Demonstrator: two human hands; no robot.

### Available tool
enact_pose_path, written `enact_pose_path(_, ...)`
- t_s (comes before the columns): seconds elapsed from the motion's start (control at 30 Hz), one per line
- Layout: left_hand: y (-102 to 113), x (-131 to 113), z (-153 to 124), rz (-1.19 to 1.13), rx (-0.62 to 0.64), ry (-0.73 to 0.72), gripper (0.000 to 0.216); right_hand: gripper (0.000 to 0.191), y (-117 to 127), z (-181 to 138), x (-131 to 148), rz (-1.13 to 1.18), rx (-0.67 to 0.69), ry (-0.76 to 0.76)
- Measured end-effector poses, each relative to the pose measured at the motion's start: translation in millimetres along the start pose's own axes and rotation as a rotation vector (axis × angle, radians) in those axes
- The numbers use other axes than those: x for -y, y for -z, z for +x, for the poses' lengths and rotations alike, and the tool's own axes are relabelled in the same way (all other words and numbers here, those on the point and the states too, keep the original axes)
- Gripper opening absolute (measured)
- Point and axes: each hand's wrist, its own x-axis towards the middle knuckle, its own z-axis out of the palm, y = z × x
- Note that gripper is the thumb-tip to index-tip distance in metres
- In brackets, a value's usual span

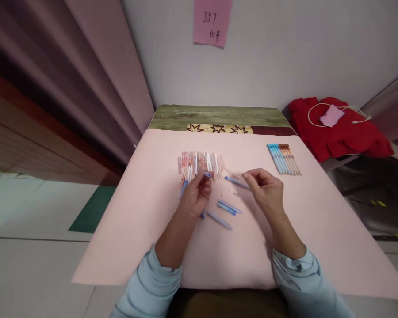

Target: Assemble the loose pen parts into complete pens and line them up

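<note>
From my head feed, I see my left forearm (172, 238) and right forearm (288, 238) angled forward; my left hand (197, 194) curls palm-inward, my right hand (267, 190) pinches thumb to forefinger.

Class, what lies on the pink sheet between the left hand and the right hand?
In the head view, blue pen parts lie there, one by the right hand, others nearer the person.

Light moderate, diffuse. Soft shadow on pink tabletop (142, 221) near right hand (267, 187). Left curtain (99, 53) dim, folds darkest. Wide-angle stretch and smearing toward frame edges; fine pen (220, 221) detail soft.
</note>
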Motion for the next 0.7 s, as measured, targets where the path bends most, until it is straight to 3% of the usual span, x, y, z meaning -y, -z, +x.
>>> enact_pose_path(0.07, 0, -6, 3, -0.114, -0.054, -0.065, 0.012, 0.026, 9, 7, -10, -0.168, -0.013, -0.049)
enact_pose_path(0.17, 0, -10, 4, -0.157, -0.093, -0.088, 0.012, 0.022, 17, 12, -18, -0.455, 0.121, -0.092)
enact_pose_path(0.3, -1, -8, 3, -0.162, -0.084, -0.067, 0.014, 0.017, 15, 11, -18, -0.669, 0.234, -0.094)
enact_pose_path(0.7, -1, -8, 2, -0.144, -0.038, -0.094, 0.016, 0.016, 8, 9, -16, -0.831, 0.3, -0.037)
